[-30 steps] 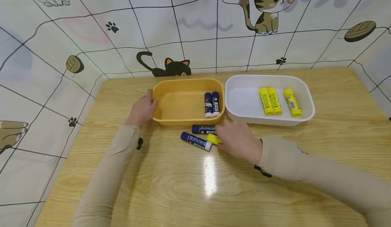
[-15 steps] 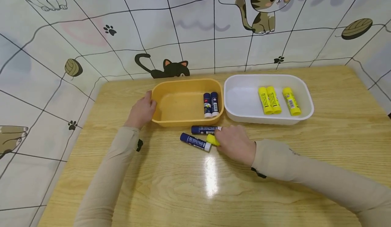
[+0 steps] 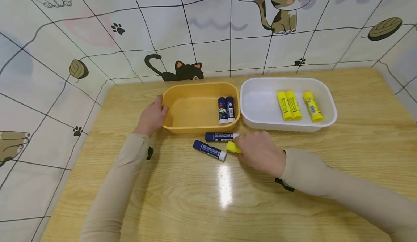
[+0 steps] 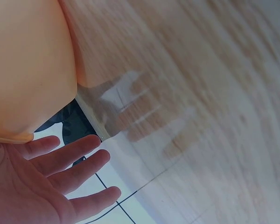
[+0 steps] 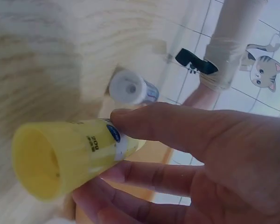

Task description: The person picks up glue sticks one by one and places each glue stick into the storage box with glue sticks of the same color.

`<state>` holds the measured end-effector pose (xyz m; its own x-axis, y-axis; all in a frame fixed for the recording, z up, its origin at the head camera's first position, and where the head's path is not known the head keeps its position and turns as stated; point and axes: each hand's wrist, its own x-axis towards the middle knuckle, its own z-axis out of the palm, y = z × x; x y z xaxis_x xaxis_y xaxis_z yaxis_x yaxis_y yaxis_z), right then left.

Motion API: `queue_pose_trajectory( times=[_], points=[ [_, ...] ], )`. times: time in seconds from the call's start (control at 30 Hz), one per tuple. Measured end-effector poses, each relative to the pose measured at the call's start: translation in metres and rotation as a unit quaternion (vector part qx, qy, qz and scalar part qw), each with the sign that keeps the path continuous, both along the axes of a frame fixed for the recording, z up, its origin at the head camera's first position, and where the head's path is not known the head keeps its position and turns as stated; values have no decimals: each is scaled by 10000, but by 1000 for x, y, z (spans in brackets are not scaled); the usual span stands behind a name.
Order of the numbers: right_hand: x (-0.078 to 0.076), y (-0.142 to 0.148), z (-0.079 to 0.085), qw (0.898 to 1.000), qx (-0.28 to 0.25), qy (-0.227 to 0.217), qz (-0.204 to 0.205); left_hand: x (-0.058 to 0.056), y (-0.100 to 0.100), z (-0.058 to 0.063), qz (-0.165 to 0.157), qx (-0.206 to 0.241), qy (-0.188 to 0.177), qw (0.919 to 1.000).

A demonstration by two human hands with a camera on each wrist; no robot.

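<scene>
My left hand (image 3: 151, 116) holds the left end of an orange plastic basket (image 3: 189, 130). In the left wrist view the fingers of that hand (image 4: 60, 177) extend outside the basket wall, and its thumb is hidden behind the rim. Between thumb and fingers, my right hand (image 3: 260, 151) pinches a yellow glue stick (image 3: 233, 147), its hollow end facing the camera in the right wrist view. Left of this hand, two blue glue sticks with white ends lie on the table: a rear one (image 3: 219, 137) by the basket and a front one (image 3: 209, 150) lying slantwise.
Two blue glue sticks (image 3: 226, 110) lie inside the orange basket at its right end. A white basket (image 3: 260, 121) stands against it on the right, with three yellow glue sticks (image 3: 294, 105) inside. Behind the wooden table (image 3: 182, 198) rises a cat-patterned wall (image 3: 215, 28).
My right hand has shifted slightly right with the yellow glue stick, widening the gap to the front blue one. The left hand stays at the orange basket.
</scene>
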<state>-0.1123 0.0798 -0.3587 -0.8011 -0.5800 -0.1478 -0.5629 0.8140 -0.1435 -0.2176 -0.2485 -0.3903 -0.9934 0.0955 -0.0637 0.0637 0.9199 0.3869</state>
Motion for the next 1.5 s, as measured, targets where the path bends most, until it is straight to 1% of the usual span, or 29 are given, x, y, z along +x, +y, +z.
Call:
queue_pose_trajectory(
  times=[0.1, 0.2, 0.3, 0.4, 0.47, 0.6, 0.7, 0.8, 0.9, 0.93, 1.0, 1.2, 1.33, 1.5],
  points=[
    [0, 5, 5, 9999, 29, -27, -115, 0, 0, 0, -6, -11, -2, 10000],
    [-2, 11, 10, 9999, 13, -70, -135, 0, 0, 0, -13, -54, 14, 10000],
    [-5, 18, 14, 9999, -54, 81, -92, 0, -1, 0, -32, -82, 60, 9999],
    [-8, 25, 19, 9998, -14, 174, -114, -1, 0, 0, -49, -64, 81, 9999],
    [-8, 31, 22, 9998, 26, 121, -153, -1, 0, 0, -52, -37, 77, 9999],
    [-9, 43, 30, 9993, 138, -199, -294, -2, 1, 1, -68, -18, 95, 9999],
    [-11, 53, 36, 9984, 315, -283, -367, -3, 2, 2, -79, -19, 112, 9999],
    [-14, 63, 41, 9983, 358, -239, -399, -3, 2, 2, -93, -23, 106, 9999],
    [-18, 74, 45, 9988, 224, -134, -412, -2, 1, 2, -62, -30, 59, 10000],
    [-21, 78, 46, 9991, 155, -84, -386, -2, 1, 1, -57, -36, 47, 10000],
    [-26, 85, 49, 9990, 69, -126, -412, -2, 1, 1, -39, -38, 26, 10000],
    [-51, 104, 61, 9959, 158, -716, -528, -1, 0, 0, -62, -73, 38, 9999],
    [-68, 117, 67, 9952, 184, -766, -578, -1, 0, 0, -67, -42, 32, 10000],
    [-84, 127, 68, 9932, 233, -887, -720, -1, 0, 1, -77, -26, 25, 10000]
  ],
)
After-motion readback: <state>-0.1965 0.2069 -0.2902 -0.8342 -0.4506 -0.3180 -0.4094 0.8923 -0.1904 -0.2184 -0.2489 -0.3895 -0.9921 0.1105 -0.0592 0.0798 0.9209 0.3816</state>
